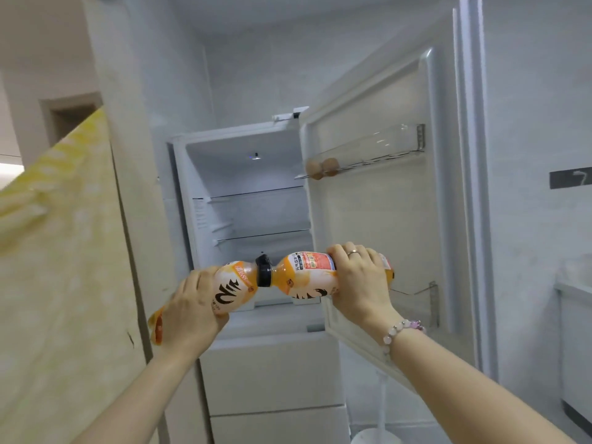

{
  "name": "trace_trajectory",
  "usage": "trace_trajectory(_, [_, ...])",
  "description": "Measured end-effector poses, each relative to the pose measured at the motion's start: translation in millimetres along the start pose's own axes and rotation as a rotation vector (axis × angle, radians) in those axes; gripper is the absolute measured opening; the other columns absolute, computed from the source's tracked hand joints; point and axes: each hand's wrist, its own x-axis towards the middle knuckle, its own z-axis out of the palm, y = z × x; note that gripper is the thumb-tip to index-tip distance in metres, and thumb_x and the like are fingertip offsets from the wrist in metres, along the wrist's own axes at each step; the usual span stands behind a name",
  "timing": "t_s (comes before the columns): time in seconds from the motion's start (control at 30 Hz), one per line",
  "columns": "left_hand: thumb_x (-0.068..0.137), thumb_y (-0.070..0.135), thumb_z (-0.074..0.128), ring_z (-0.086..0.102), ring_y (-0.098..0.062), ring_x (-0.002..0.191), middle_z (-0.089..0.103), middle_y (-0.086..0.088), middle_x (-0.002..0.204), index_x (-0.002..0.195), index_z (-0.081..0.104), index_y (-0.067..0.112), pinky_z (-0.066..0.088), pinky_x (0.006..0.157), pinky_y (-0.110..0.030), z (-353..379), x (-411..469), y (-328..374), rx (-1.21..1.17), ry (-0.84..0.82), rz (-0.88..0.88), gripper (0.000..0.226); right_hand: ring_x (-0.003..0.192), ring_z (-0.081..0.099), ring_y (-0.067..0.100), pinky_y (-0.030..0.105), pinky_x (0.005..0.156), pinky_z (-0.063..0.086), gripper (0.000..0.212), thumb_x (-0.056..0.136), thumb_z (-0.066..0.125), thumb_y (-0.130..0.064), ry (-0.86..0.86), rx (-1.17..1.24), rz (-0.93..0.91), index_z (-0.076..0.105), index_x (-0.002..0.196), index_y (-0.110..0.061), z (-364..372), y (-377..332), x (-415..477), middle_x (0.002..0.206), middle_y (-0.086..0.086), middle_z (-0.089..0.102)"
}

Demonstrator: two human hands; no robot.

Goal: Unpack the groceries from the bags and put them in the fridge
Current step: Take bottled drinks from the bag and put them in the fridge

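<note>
I hold two orange drink bottles sideways in front of the open fridge (243, 206). My left hand (189, 312) grips the left bottle (234, 286) round its body. My right hand (358, 280) grips the right bottle (304, 274) round its label. Their black caps (264, 270) point toward each other and nearly touch. The fridge door (378, 219) stands open to the right. Two brown eggs (322, 168) sit in its upper door rack (384, 152). The inner glass shelves look bare.
A yellow patterned cloth (57, 251) hangs close on the left. Closed white drawers (272, 373) lie below the fridge compartment. A lower door bin (416, 293) is behind my right hand. A white counter edge (573, 286) shows at the far right.
</note>
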Motion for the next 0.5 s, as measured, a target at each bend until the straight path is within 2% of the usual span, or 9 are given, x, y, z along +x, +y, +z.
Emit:
trace_trajectory(0.17, [0.047, 0.005, 0.084, 0.056, -0.033, 0.088, 0.059, -0.009, 0.099, 0.117, 0.054, 0.007, 0.045, 0.063, -0.036, 32, 8, -57, -0.016, -0.045, -0.096, 0.076, 0.061, 0.059, 0.019, 0.028, 0.064, 0.051, 0.068, 0.015, 0.083, -0.014, -0.034, 0.025, -0.027, 0.062, 0.079, -0.018, 64, -31, 8, 0.07, -0.003, 0.058])
trace_trajectory(0.33, [0.042, 0.003, 0.086, 0.06, -0.033, 0.082, 0.061, -0.012, 0.094, 0.112, 0.058, 0.004, 0.045, 0.058, -0.031, 74, 34, -110, -0.038, -0.071, -0.086, 0.075, 0.059, 0.06, 0.016, 0.029, 0.06, 0.053, 0.073, 0.011, 0.086, -0.019, -0.087, 0.006, -0.046, 0.062, 0.08, -0.019, 133, -63, 27, 0.069, -0.003, 0.06])
trace_trajectory(0.5, [0.056, 0.009, 0.082, 0.056, -0.029, 0.098, 0.057, -0.01, 0.109, 0.125, 0.051, 0.006, 0.038, 0.064, -0.028, 113, 68, -158, -0.08, -0.084, -0.098, 0.075, 0.06, 0.061, 0.017, 0.029, 0.06, 0.052, 0.07, 0.013, 0.085, -0.014, -0.084, 0.016, -0.025, 0.063, 0.08, -0.018, 196, -87, 49, 0.07, -0.004, 0.06])
